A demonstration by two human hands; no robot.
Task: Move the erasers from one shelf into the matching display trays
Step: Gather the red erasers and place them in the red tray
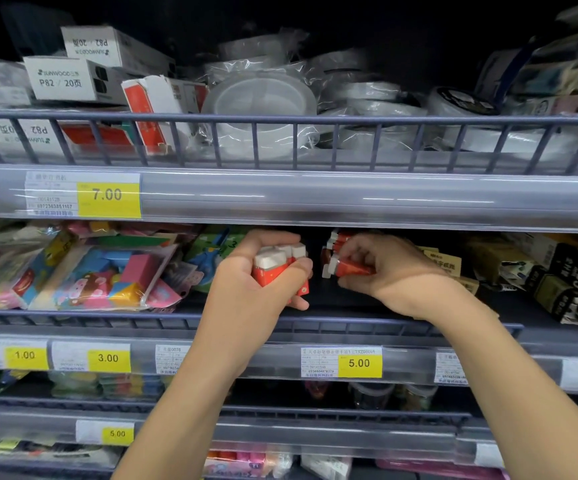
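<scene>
Erasers (282, 263) in red sleeves are sitting bunched in the left hand (253, 275), its fingers curling tightly around them, at the middle shelf (73, 322). Beside it, the right hand (384, 268) is pinching one more eraser (346, 268) between thumb and fingers.

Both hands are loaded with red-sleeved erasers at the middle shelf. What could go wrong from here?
The left hand holds several erasers bunched in one grip; adding more could squeeze one out onto the shelves below. The right hand pinches a single eraser near a remaining cluster in the dark shelf gap, so nudging them further back seems possible.
</scene>
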